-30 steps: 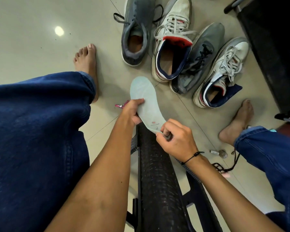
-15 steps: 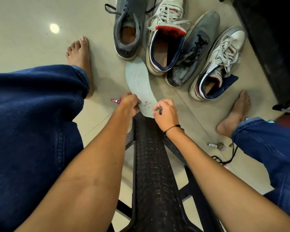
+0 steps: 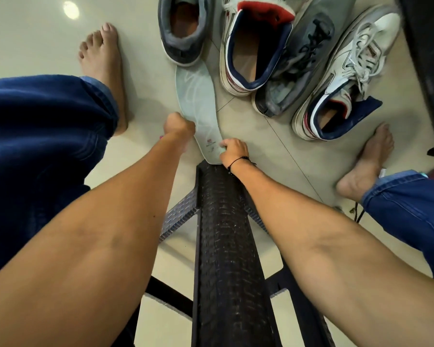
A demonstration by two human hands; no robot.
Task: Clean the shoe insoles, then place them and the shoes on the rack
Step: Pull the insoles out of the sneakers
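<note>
Shoe toes beyond top edge

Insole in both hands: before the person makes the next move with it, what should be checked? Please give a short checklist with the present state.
1. Left hand grips the insole at its side edge: ok.
2. Right hand pinches the heel end: ok.
3. Insole clear of the shoes: its toe end lies close to the grey shoe; touching or not, cannot tell.
4. Insole clean: pale streaks show on it; cannot tell.
5. Cleaning tool ready: something pink peeks out by the left wrist; cannot tell.
6. Rack in reach: cannot tell.
</note>
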